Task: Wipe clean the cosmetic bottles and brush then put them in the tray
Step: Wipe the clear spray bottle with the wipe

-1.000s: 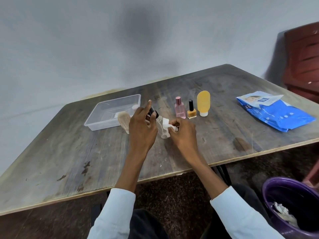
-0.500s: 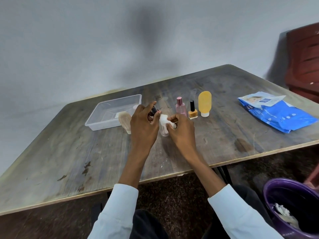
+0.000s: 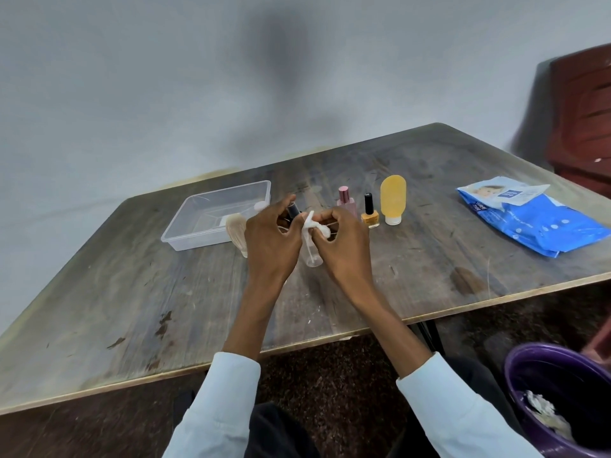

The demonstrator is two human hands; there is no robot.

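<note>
Wiping stage, one bottle in hand. The left hand (image 3: 269,239) grips a small clear plastic spray bottle with a dark cap (image 3: 310,249), fingers curled round its upper part, holding it tilted above the worn grey wooden table (image 3: 413,269) near the middle. The right hand (image 3: 344,241) pinches a crumpled white wet wipe (image 3: 314,226) against the bottle's neck. A cream-bristled make-up brush (image 3: 236,228) shows just left of the left hand, partly hidden; what holds it cannot be told.

The clear rectangular plastic tray (image 3: 185,234) lies on the far left, just beyond the brush. A pale object inside it is too hidden to name. To the right of the hands stand a pink perfume bottle (image 3: 345,201), a yellow nail-polish bottle with a black cap (image 3: 369,214) and an orange squeeze tube on a white cap (image 3: 392,200), none yet in the tray. A blue pack of wet wipes (image 3: 535,223) lies at far right; a purple bin (image 3: 562,401) sits near right, below the table.

Recommended technique: keep the left grip firm near the cap and rotate the bottle while drawing the wipe downward along the body, so that every side is covered. Avoid pressing the spray head.
</note>
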